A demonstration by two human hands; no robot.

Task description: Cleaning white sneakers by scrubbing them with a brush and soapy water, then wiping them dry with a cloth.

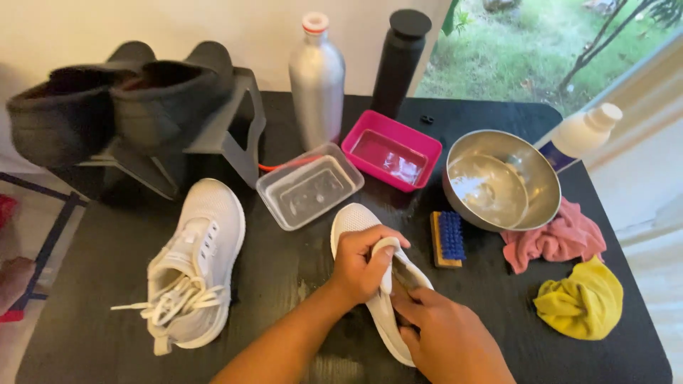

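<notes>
home, black table point(107, 299) by garden window point(541, 50); shoe rack point(235, 128)

White mesh sneaker point(359, 224) lying on the black table, toe pointing to 11 o'clock, heel toward 5 o'clock, its white tongue point(386, 259) pulled up from the opening.

Two bare forearms reach in from the bottom edge. The left hand point(363, 263) is curled into a grip, knuckles up; the right hand point(445, 334) lies just beside it, fingers bent inward.
</notes>
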